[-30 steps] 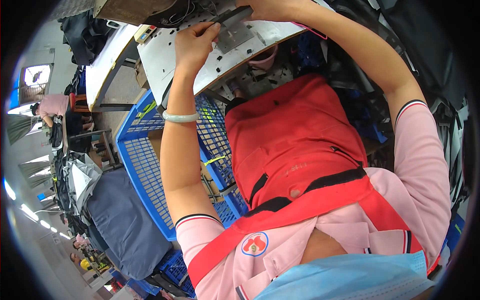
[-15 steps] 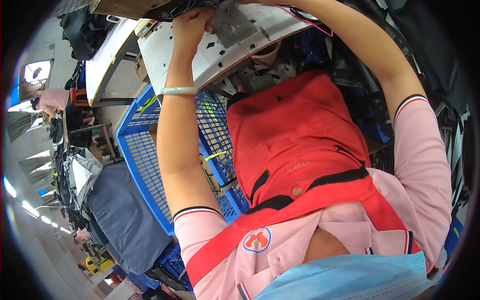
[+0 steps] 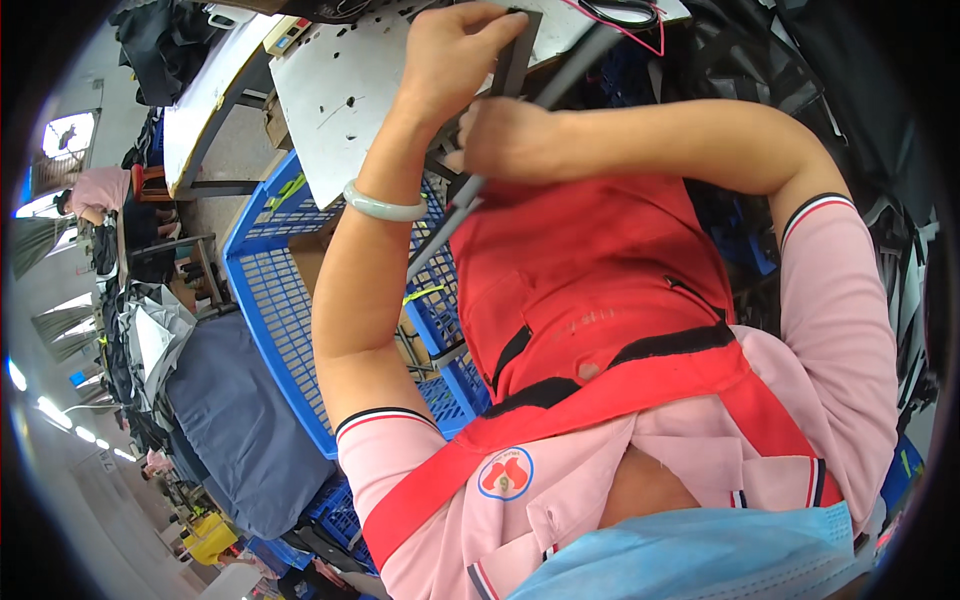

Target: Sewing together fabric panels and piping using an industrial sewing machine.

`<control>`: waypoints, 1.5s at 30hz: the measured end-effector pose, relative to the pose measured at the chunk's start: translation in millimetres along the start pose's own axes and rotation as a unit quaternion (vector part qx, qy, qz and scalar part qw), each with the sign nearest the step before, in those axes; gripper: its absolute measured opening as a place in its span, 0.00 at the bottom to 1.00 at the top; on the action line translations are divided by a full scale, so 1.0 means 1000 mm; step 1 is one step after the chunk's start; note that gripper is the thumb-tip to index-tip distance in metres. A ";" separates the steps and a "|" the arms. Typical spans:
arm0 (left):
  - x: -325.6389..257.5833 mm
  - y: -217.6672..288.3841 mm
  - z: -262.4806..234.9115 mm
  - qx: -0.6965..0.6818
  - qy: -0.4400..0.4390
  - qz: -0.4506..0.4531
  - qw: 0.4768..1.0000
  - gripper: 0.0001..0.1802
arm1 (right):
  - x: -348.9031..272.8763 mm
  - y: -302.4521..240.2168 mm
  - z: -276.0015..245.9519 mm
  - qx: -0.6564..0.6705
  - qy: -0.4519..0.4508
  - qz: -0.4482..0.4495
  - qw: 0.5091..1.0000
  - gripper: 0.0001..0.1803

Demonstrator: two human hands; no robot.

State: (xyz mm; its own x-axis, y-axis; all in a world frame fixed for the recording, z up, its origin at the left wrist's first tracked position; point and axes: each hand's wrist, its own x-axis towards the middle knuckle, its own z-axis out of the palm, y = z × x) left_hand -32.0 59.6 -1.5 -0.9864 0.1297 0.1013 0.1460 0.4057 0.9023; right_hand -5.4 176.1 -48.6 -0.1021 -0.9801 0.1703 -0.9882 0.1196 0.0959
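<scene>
My left hand (image 3: 450, 60) is raised over the table's front edge, thumb and fingers pinched on a narrow black strip (image 3: 514, 58). That strip runs down toward my right hand (image 3: 508, 138), which is curled and blurred by motion just below it, in front of the red apron. A long dark grey strap (image 3: 582, 68) slants from the upper right, passes behind my right hand and comes out below, over the blue basket. Whether the strip and the strap are one piece, I cannot tell. My right fingers appear closed around this material, though they partly hide it.
The white worktable (image 3: 320, 140) carries small black scraps. Black and pink cords (image 3: 625, 12) lie at its far right. A blue plastic basket (image 3: 250, 240) stands below, left of my apron (image 3: 600, 250). Dark material is piled at right. Another person (image 3: 98, 192) sits far left.
Both hands have come back from the table's far edge toward me, bringing the dark strip and strap into view. The dark grey sheet no longer shows on the table.
</scene>
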 end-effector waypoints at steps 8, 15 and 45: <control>-0.068 -0.042 -0.040 -0.171 -0.125 -0.246 0.946 0.19 | -0.050 0.082 -0.064 0.179 -0.038 0.220 0.958 0.26; -0.045 -0.002 -0.052 -0.044 -0.067 -0.095 0.992 0.17 | -0.058 0.110 -0.094 0.135 -0.013 0.239 0.961 0.43; 0.036 -0.056 -0.095 -0.021 0.223 -0.026 0.974 0.13 | -0.020 0.174 -0.094 0.166 0.054 0.322 0.931 0.43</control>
State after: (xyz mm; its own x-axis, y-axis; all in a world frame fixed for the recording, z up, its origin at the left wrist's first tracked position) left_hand -82.6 -44.4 -8.6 -0.9285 -0.3006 0.2179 0.1003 0.3620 0.9268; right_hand -164.7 231.2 57.3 -0.6903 -0.6990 0.1868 -0.7092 0.6027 -0.3658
